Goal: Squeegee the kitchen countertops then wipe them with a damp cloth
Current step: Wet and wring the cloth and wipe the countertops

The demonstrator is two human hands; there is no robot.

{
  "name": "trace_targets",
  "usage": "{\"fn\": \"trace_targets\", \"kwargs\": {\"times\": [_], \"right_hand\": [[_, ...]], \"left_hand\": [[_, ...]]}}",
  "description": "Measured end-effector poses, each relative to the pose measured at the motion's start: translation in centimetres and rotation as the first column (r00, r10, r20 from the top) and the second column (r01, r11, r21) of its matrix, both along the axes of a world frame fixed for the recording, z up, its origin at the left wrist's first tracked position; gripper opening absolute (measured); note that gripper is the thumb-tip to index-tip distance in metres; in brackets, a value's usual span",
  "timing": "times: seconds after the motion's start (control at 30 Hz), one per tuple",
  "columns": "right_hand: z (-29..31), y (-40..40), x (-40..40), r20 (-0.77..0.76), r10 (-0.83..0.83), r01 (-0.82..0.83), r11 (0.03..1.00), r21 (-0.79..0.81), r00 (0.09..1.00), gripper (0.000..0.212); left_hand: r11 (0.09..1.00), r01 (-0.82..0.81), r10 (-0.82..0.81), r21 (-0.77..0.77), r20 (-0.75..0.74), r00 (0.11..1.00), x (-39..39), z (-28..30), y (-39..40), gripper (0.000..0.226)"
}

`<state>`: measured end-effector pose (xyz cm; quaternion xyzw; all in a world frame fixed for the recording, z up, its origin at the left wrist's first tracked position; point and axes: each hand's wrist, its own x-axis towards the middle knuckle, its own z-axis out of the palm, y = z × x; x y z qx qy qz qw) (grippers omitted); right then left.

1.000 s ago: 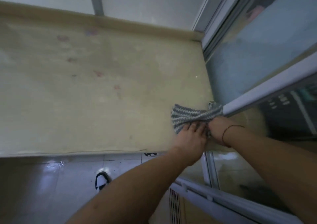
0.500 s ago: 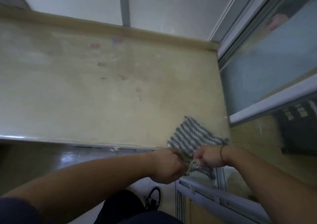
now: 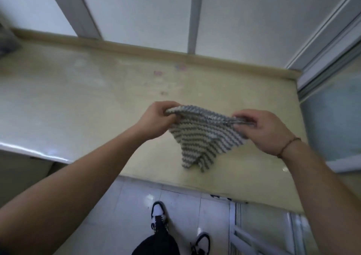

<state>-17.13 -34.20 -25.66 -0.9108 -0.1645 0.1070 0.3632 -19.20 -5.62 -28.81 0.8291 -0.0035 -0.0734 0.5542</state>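
- Left hand (image 3: 157,119) and right hand (image 3: 262,130): each grip pinching an upper corner of striped cloth (image 3: 203,137).
- Cloth: stretched side to side, hanging down between both grips.
- Counter (image 3: 78,102): directly beneath, not touched.

Bare countertop (image 3: 82,106), glass partition (image 3: 332,118) rightward

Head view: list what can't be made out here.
- Dark object at the countertop's far left: cut off by the frame edge and blurred.
- Lower tip of the striped cloth: touching the countertop or hanging clear, unclear.
- Fingers of the left hand and right hand: partly hidden in cloth folds.
- Cloth's dampness: not visible.
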Motion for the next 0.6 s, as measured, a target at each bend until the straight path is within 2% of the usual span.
{"fn": "trace_targets", "kwargs": {"times": [0.07, 0.13, 0.2, 0.23, 0.27, 0.3, 0.33, 0.37, 0.4, 0.43, 0.5, 0.6], "right_hand": [[-1.2, 1.5, -1.1, 0.208, -0.015, 0.0, 0.997, 0.074, 0.978, 0.013], [-3.7, 2.1, -3.0, 0.303, 0.143, -0.151, 0.989, 0.003, 0.942, 0.012], [-6.3, 2.2, -5.2, 0.221, 0.324, -0.309, 0.946, -0.101, 0.92, 0.022], [-7.4, 2.2, -6.0, 0.181, 0.323, -0.301, 0.943, -0.139, 0.929, 0.028], [-8.2, 2.3, -6.7, 0.154, 0.227, -0.206, 0.969, -0.137, 0.962, 0.029], [-8.7, 2.6, -7.1, 0.12, 0.046, -0.033, 0.994, -0.106, 0.992, 0.023], [-9.0, 3.1, -7.2, 0.065, -0.176, 0.18, 0.982, -0.055, 0.982, 0.015], [-9.5, 3.8, -7.0, 0.001, -0.366, 0.365, 0.928, -0.072, 0.931, 0.013], [-9.7, 4.7, -6.7, -0.059, -0.47, 0.457, 0.876, -0.153, 0.881, 0.013], [-10.2, 5.7, -6.4, -0.106, -0.521, 0.482, 0.836, -0.26, 0.847, 0.015], [-10.8, 7.3, -6.1, -0.178, -0.588, 0.487, 0.775, -0.403, 0.789, 0.022], [-11.5, 8.3, -6.3, -0.144, -0.637, 0.523, 0.723, -0.451, 0.757, 0.024]], "left_hand": [[0.997, -0.044, 0.037, 0.057, 0.117, 0.992, -0.4, -0.8, 2.3, 0.027], [0.961, 0.114, -0.164, 0.253, 0.188, 0.968, -1.5, -2.0, 5.3, 0.029], [0.794, 0.359, -0.437, 0.491, 0.05, 0.898, -3.0, -3.6, 7.9, 0.042], [0.716, 0.427, -0.489, 0.553, -0.039, 0.871, -3.8, -4.6, 8.8, 0.047], [0.703, 0.429, -0.47, 0.567, -0.083, 0.879, -4.5, -5.6, 9.3, 0.049], [0.747, 0.355, -0.373, 0.562, -0.087, 0.924, -5.0, -6.4, 9.3, 0.046], [0.8, 0.215, -0.214, 0.56, -0.068, 0.974, -5.1, -7.0, 8.8, 0.039], [0.8, 0.081, -0.048, 0.594, -0.072, 0.996, -4.7, -7.5, 8.1, 0.029], [0.762, 0.008, 0.081, 0.648, -0.107, 0.991, -4.0, -7.8, 7.2, 0.024], [0.722, -0.01, 0.156, 0.692, -0.149, 0.976, -3.5, -7.9, 6.2, 0.027], [0.704, -0.015, 0.207, 0.71, -0.185, 0.961, -2.9, -7.9, 4.4, 0.03], [0.641, 0.03, 0.155, 0.767, -0.168, 0.973, -3.1, -7.7, 2.5, 0.02]]}}
